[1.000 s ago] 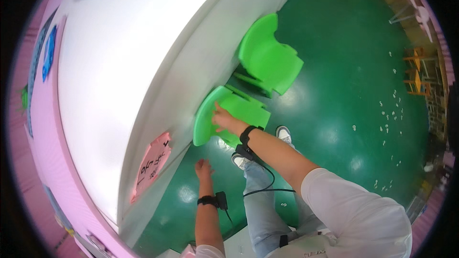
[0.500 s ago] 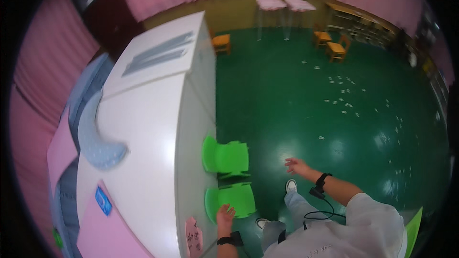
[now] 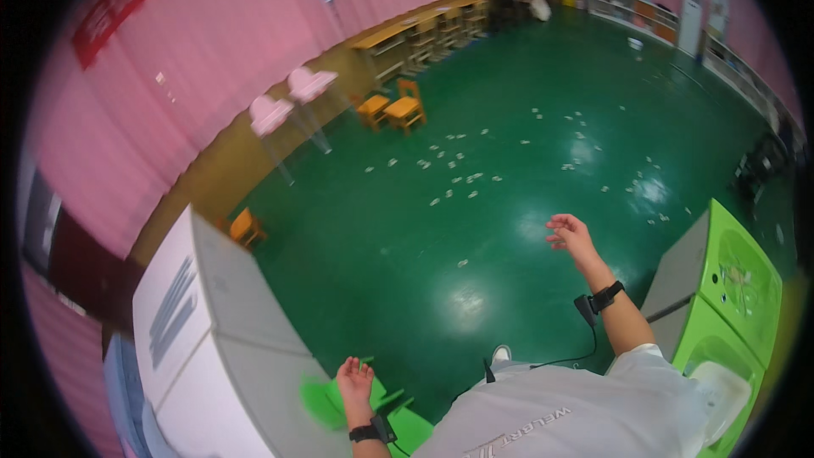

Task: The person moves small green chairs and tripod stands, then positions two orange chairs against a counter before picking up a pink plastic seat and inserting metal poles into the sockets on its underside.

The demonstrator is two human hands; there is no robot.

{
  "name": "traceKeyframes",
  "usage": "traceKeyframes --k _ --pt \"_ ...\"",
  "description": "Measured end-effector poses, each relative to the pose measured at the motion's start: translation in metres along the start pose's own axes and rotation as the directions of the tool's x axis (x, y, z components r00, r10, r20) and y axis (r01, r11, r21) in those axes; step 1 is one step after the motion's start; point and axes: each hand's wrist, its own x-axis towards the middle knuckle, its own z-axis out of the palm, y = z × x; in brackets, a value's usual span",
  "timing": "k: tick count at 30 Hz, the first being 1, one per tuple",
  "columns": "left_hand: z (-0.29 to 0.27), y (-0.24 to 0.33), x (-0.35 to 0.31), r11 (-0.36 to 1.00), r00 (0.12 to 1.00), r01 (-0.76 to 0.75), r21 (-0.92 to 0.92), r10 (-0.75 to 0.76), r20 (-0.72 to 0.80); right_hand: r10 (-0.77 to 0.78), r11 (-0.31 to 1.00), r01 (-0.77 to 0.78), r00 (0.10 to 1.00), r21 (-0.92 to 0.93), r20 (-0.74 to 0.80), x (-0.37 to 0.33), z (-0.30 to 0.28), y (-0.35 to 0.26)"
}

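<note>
My left hand (image 3: 354, 383) is held low above a bright green chair (image 3: 320, 403), palm turned up, with fingers apart and nothing in it. My right hand (image 3: 573, 237) reaches out over the green floor (image 3: 500, 288), its fingers loosely bent and spread, also holding nothing. Each wrist wears a black strap with a small box and a cable. Many small pale pieces (image 3: 458, 179) lie scattered across the floor beyond my hands. Neither hand visibly touches anything.
A white cabinet (image 3: 254, 356) stands on my left. To the right is a green sink unit (image 3: 738, 288) with a white basin (image 3: 719, 394). Orange wooden chairs (image 3: 406, 108), pink high chairs (image 3: 270, 114) and wooden shelving (image 3: 398, 42) line the curtained far wall.
My view and body have turned right, bringing the green sink unit in on the right and pushing the white cabinet toward the lower left. Both hands stay empty.
</note>
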Motion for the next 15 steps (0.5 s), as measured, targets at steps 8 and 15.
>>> traceKeyframes --k 8,15 --pt "0.231 -0.089 0.063 0.927 0.951 0.201 0.315 -0.262 0.164 -0.013 0.996 0.050 0.909 0.079 -0.417 0.027 -0.165 -0.016" --pt "0.393 -0.179 0.163 0.846 0.860 0.345 0.406 -0.458 0.223 0.109 0.979 0.013 0.814 0.205 -0.570 0.059 -0.205 -0.005"
